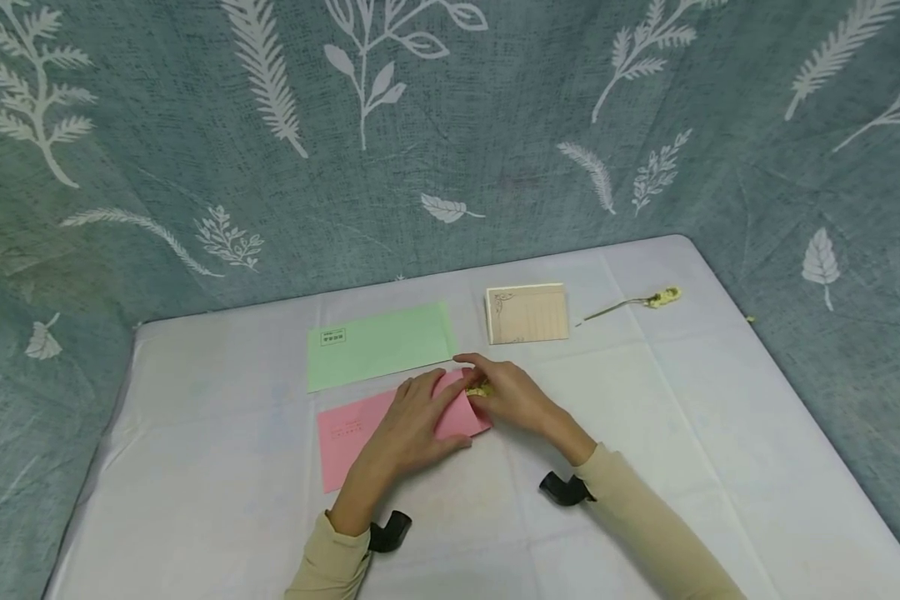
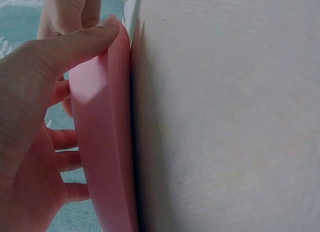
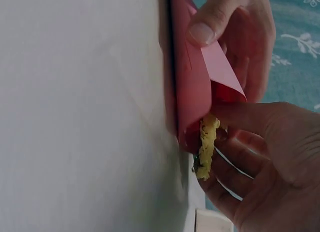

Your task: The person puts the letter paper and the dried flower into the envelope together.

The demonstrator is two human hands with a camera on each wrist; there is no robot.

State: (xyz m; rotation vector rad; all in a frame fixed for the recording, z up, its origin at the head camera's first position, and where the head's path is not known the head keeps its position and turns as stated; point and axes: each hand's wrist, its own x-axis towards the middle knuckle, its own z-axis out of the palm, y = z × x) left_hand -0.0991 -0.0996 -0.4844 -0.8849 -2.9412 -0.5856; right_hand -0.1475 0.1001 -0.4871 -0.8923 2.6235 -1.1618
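A pink envelope (image 1: pixel 341 454) lies on the white-covered table, its right end bulging open. My left hand (image 1: pixel 412 425) grips it near that end, thumb (image 2: pixel 95 41) on the near edge and fingers across toward the far edge. At the open mouth, my right hand (image 1: pixel 517 400) pinches a yellow dried flower (image 3: pixel 206 147). The right thumb (image 3: pixel 240 117) reaches into the mouth in the right wrist view. The yellow head still shows outside, while the stem is hidden.
Behind the pink envelope lies a light green envelope (image 1: pixel 378 346) with a printed box. A tan notepad (image 1: pixel 527 315) sits at the back, and another yellow flower (image 1: pixel 663 297) with a thin stem lies to its right. Leaf-patterned cloth (image 1: pixel 450 167) hangs behind the table.
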